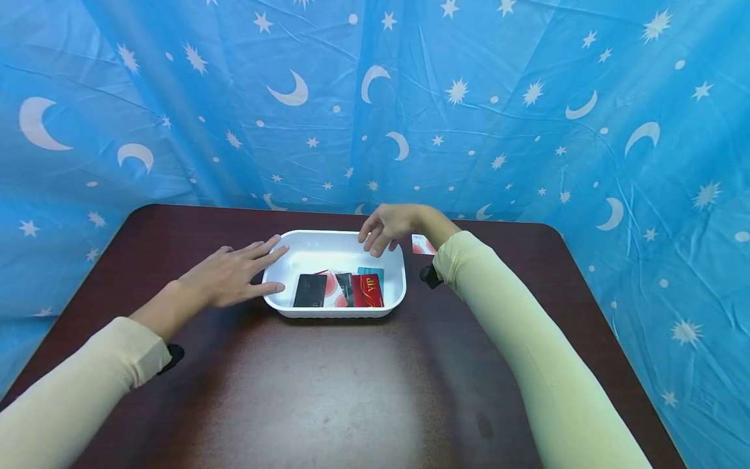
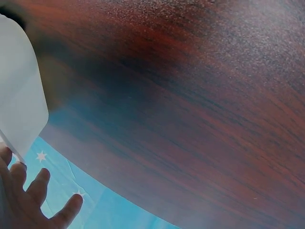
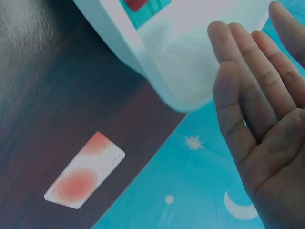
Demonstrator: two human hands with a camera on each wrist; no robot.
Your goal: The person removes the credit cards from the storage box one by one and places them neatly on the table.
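A white plastic tray holds several cards: a black card, a white card with pink circles, a red VIP card and a teal card partly behind it. Fingers spread, my left hand rests at the tray's left rim. Over the tray's back right corner is my right hand, its fingers loosely bent and nothing in them. Another white card with pink circles lies on the table to the right of the tray, partly covered by my right arm in the head view.
The dark brown wooden table has rounded back corners. Behind it and along its sides hangs a blue curtain with white moons and stars. Both forearms wear pale yellow sleeves, with a black strap piece below the right wrist.
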